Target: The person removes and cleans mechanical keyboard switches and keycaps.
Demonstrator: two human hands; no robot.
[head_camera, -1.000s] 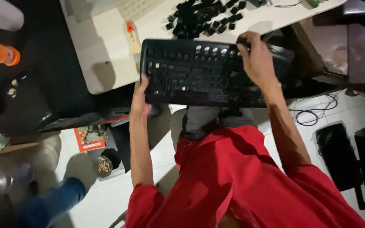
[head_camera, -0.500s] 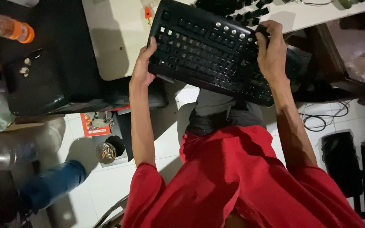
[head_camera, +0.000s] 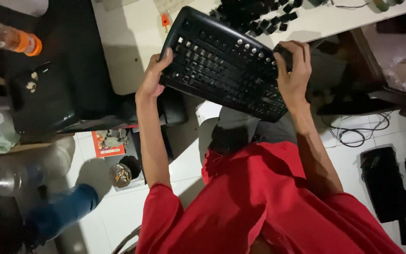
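A white desk [head_camera: 132,42] fills the top of the view, with a white tiled floor [head_camera: 118,211] below it and a black case [head_camera: 66,80] standing to the left. One black keyboard [head_camera: 224,63] is held in the air above the desk edge and the person's lap, tilted so that its left end sits higher in the view than its right. The left hand [head_camera: 152,77] grips the keyboard's left short edge, fingers curled over the rim and thumb under it, closed firmly on the frame. The right hand [head_camera: 293,70] clasps the right end, fingers wrapped over the top corner and pressed against the key field; it is closed on the keyboard too. Many of the keyboard's sockets stand bare, and a single heap of loose black keycaps [head_camera: 254,14] lies on the desk just beyond its upper edge; they are too many and too small to count. One small orange tool [head_camera: 165,20] lies on the desk near the keyboard's upper left corner. One bottle with an orange cap [head_camera: 12,40] rests at the far left. On the floor sit one round ashtray [head_camera: 120,175] and one orange booklet [head_camera: 106,143], and a tangle of cables [head_camera: 358,134] lies to the right.
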